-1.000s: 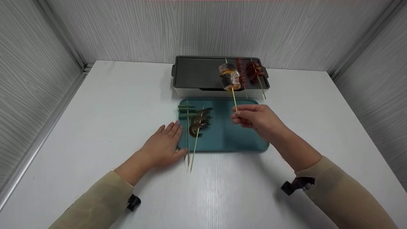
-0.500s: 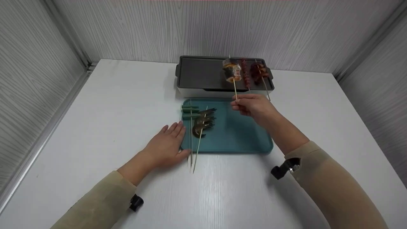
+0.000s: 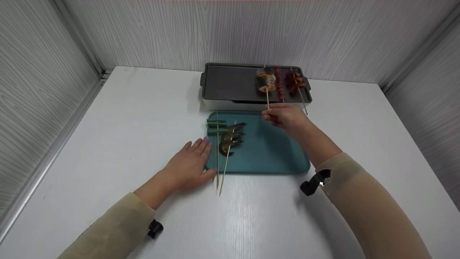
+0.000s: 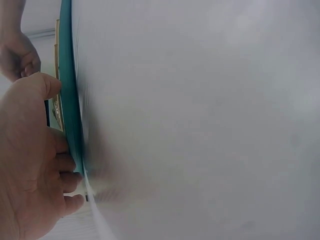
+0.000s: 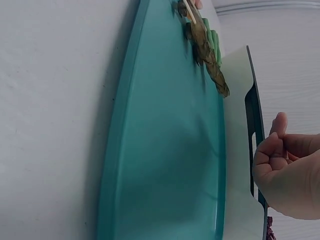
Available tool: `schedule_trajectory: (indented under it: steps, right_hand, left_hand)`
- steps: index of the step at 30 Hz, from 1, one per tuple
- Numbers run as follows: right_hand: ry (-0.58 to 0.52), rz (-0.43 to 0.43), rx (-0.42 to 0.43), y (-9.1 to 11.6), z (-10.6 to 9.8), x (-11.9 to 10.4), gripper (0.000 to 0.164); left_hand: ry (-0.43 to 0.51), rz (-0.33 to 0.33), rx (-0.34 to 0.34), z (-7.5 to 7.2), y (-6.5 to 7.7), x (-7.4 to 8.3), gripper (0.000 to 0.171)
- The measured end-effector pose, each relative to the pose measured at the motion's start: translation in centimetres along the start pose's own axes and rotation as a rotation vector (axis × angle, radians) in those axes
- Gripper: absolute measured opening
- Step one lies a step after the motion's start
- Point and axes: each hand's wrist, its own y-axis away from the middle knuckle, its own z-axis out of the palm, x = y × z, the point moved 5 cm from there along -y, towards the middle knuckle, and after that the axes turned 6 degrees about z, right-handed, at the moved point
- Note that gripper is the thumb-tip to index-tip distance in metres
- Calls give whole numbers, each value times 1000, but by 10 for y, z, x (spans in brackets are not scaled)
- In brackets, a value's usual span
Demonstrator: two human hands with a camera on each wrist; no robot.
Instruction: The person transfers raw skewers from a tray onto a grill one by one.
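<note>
Right hand [image 3: 287,117] pinches the thin, pale stick [image 3: 267,99] of a chunky orange-and-dark skewer [image 3: 266,82], likely light, best held there; left hand [image 3: 187,163], fingers [image 3: 202,146] extended, touches the teal rectangular tray [image 3: 264,163].

Shows smooth, plastic-looking teal with a mild sheen on the tray [image 3: 273,153]. Looks matt and dark, like coated metal, across the griddle plate [image 3: 230,82]; plain, smooth and white down the griddle base [image 3: 217,105]. Gleams as if wet on the banded skewer [image 3: 266,83], with pale bare wood for its stick [image 3: 267,99]. Has a glossy brown shell-like finish on the shrimp skewer [image 3: 226,146]. Reads as soft, matt cloth on the left sleeve [image 3: 115,226], and as glossy, faintly grained white on the surface [image 3: 107,122].
</note>
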Motion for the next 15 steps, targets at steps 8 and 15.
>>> schedule_trajectory:
  steps: [8, 15]
  right_hand:
    - [-5, 9, 8, -5, 0, 1, 41]
    - [18, 6, 18, -8, 1, 4, 39]
  left_hand:
    - [2, -3, -5, 1, -1, 0, 87]
    - [-6, 8, -1, 0, 0, 1, 88]
